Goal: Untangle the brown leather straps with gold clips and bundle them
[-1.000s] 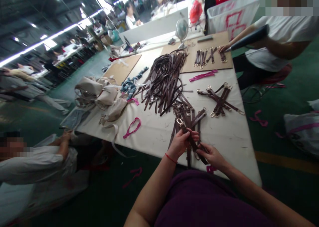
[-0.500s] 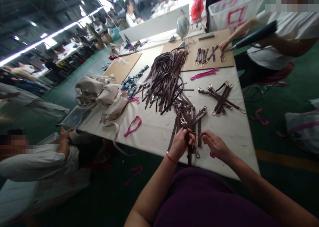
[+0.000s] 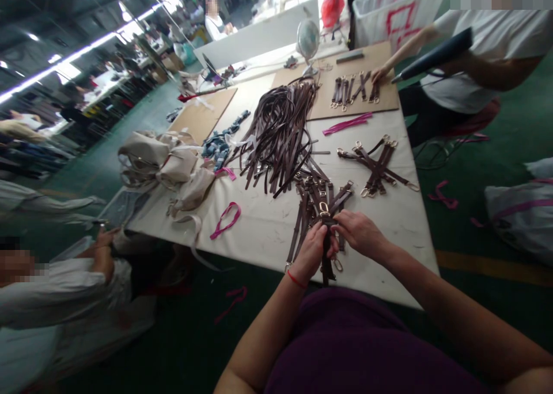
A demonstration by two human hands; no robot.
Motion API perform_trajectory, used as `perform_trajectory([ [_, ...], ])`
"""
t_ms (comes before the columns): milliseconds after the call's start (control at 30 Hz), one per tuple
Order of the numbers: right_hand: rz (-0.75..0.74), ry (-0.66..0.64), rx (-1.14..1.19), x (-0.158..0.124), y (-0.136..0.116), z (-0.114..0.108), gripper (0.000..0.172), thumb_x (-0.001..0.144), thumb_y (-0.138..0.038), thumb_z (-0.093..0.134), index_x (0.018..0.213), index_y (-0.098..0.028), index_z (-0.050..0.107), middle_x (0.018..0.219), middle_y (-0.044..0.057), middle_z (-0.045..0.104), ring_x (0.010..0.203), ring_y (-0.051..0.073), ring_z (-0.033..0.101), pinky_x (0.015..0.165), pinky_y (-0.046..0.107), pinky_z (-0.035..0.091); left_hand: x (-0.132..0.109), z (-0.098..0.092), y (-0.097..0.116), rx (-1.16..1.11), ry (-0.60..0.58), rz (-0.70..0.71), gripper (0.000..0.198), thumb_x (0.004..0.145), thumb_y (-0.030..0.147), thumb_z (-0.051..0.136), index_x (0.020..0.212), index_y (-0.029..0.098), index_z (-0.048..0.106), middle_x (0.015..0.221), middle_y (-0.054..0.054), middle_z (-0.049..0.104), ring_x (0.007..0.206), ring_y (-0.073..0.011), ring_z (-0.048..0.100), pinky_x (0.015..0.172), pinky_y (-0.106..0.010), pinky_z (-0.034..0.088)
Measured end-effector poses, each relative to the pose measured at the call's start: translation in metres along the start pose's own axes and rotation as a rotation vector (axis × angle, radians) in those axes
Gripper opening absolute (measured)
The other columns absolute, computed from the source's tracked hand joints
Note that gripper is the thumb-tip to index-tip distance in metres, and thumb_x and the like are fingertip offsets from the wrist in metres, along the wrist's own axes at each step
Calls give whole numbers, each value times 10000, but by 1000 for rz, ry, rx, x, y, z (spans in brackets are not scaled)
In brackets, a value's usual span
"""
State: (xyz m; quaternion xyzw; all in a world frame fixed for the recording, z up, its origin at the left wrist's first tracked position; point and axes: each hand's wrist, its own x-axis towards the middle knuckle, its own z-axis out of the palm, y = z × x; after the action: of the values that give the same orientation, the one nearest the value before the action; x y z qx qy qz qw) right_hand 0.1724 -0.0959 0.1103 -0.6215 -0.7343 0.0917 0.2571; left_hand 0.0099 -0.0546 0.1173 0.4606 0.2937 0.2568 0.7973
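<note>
My left hand is closed round a dark brown leather strap with a gold buckle, near the table's front edge. My right hand pinches the same strap close to its buckle end, touching my left hand. Just beyond both hands lies a small pile of buckled brown straps. Further back is a large heap of long brown straps.
The white table also carries a crossed bundle of straps, pink loops, beige bags and brown boards. A person in white at the far right holds a dark tool. Another person crouches at the left.
My right hand has come up from the strap's lower end to meet my left hand at the buckle. The view has shifted slightly.
</note>
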Motion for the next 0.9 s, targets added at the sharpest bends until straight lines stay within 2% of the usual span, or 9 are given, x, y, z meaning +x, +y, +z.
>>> perform_trajectory([
  [367, 59, -34, 147, -4, 4, -4, 278, 992, -343, 360, 927, -188, 582, 898, 67, 609, 798, 183, 573, 684, 276, 413, 6, 4, 0, 2, -31, -16, 271, 903, 447, 466, 920, 177, 479, 551, 31, 542, 398, -80, 391, 430, -214, 351],
  [600, 151, 101, 201, -6, 9, -2, 259, 986, -353, 380, 924, -190, 572, 866, 61, 609, 809, 192, 578, 716, 283, 420, 9, 6, 2, 17, -26, -42, 311, 892, 481, 483, 928, 173, 490, 542, 34, 532, 393, -73, 377, 428, -216, 332],
  [767, 139, -16, 199, -6, 7, -6, 247, 983, -354, 392, 978, -174, 561, 907, 67, 611, 795, 187, 582, 697, 280, 421, 11, 7, 2, 82, -6, -25, 280, 904, 456, 468, 913, 177, 480, 538, 40, 525, 391, -77, 387, 411, -215, 321],
  [900, 125, -37, 123, -3, 4, -8, 252, 988, -344, 383, 982, -172, 568, 930, 72, 619, 813, 191, 584, 688, 277, 409, 12, 8, 2, 113, -15, -22, 249, 913, 432, 455, 898, 185, 472, 533, 42, 524, 384, -78, 380, 400, -217, 311],
])
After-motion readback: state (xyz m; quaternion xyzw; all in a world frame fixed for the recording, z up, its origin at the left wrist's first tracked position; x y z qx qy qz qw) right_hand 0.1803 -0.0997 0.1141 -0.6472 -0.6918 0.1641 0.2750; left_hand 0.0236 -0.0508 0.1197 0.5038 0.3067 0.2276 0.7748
